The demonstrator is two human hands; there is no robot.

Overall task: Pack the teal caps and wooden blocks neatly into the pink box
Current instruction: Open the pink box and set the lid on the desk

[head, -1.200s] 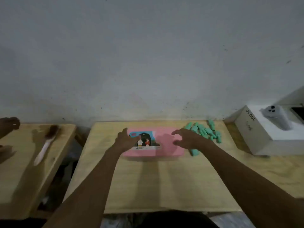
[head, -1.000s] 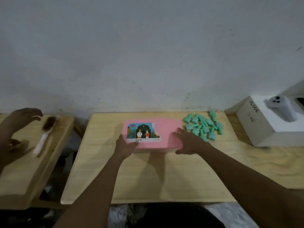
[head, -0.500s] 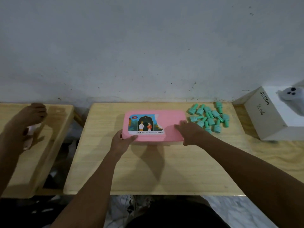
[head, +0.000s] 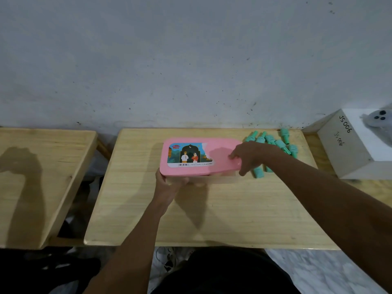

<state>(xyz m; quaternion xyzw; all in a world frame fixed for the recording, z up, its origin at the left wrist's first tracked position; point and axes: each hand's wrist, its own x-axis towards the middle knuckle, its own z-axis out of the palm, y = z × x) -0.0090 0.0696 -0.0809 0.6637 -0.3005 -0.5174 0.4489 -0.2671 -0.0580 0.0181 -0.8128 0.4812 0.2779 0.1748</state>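
The pink box [head: 220, 149], with a picture label on its lid, lies at the back middle of the wooden table [head: 212, 209]. My left hand [head: 169, 183] grips its near left corner. My right hand [head: 250, 155] holds the lid's right end, fingers on top and thumb under the edge. The lid's right side is tilted slightly up from the base. A pile of several teal caps [head: 273, 143] lies just right of the box, partly hidden behind my right hand. No wooden blocks are visible.
A white box [head: 347, 149] marked JS006 stands at the right with a grey device [head: 379, 119] on top. A second wooden table [head: 42, 166] sits to the left across a gap. The wall runs close behind.
The view has tilted down. My hands shifted to the box's near left corner and right end, and the lid's right side lifted. The other person's hand and brush on the left table are gone.
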